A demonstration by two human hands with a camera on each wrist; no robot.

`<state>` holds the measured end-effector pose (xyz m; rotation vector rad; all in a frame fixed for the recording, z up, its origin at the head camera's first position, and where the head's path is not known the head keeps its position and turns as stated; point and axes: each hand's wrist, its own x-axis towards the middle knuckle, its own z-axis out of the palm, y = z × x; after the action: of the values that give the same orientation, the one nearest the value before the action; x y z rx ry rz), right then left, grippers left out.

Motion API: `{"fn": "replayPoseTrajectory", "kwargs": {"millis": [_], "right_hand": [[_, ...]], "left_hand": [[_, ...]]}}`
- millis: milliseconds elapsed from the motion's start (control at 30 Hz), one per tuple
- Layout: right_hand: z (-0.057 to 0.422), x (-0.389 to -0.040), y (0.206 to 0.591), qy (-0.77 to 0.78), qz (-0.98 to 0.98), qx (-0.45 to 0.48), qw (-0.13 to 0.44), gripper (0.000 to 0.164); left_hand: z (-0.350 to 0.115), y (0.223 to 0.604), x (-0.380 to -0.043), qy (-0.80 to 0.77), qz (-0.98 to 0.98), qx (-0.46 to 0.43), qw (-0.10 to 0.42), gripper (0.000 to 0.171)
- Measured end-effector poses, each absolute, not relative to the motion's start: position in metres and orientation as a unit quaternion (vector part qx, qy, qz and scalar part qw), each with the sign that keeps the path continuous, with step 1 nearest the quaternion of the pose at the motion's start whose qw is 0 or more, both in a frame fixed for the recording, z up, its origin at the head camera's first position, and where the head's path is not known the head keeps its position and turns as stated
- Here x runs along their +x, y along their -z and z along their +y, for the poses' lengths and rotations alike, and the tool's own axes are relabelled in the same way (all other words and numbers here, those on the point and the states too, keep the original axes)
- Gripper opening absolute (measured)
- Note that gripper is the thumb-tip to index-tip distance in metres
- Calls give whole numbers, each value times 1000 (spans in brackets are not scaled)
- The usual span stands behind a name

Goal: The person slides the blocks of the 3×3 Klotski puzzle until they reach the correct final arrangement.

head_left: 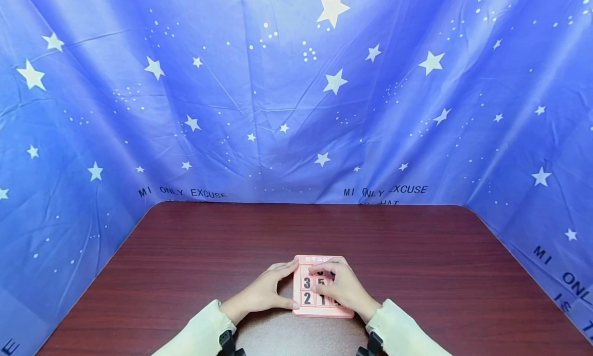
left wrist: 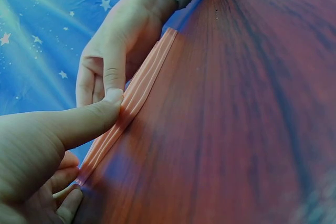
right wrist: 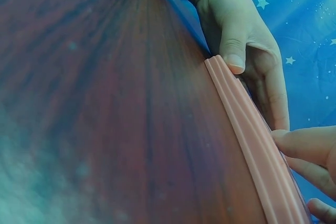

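Observation:
A pink number sliding puzzle (head_left: 319, 312) lies flat on the table, numbers facing up. My left hand (head_left: 266, 291) holds its left edge, thumb at the lower corner and fingers along the upper part. The thumb (left wrist: 100, 116) bears against the puzzle's ridged side in the left wrist view. My right hand (head_left: 343, 284) reaches over the face from the right, with bent fingers and thumb touching the tiles. Tiles 3 (head_left: 307, 283), 2 (head_left: 307, 298), 5 and 1 show. The top-left cell has no visible number; the right column is mostly hidden under the right hand.
The dark red wood-grain table (head_left: 208, 237) extends around the puzzle. A blue curtain (head_left: 287, 99) with white stars hangs behind the table and along both sides. Pale sleeves (head_left: 199, 333) cover the forearms, and dark devices sit at both wrists.

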<state>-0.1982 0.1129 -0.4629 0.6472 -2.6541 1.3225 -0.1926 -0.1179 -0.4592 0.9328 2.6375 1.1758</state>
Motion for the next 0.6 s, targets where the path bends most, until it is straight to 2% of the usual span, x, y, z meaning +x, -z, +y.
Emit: {"fn": "replayPoseTrajectory", "kwargs": {"millis": [400,600], "right_hand": [[108,-202,458,-435,-880,189,38,32],[109,-203,456,-429,-880,202,30,24]], "left_hand": [[-118,460,-194,-388,868,306,57,93],[-118,460,-195,-389,868,302,63,93]]}}
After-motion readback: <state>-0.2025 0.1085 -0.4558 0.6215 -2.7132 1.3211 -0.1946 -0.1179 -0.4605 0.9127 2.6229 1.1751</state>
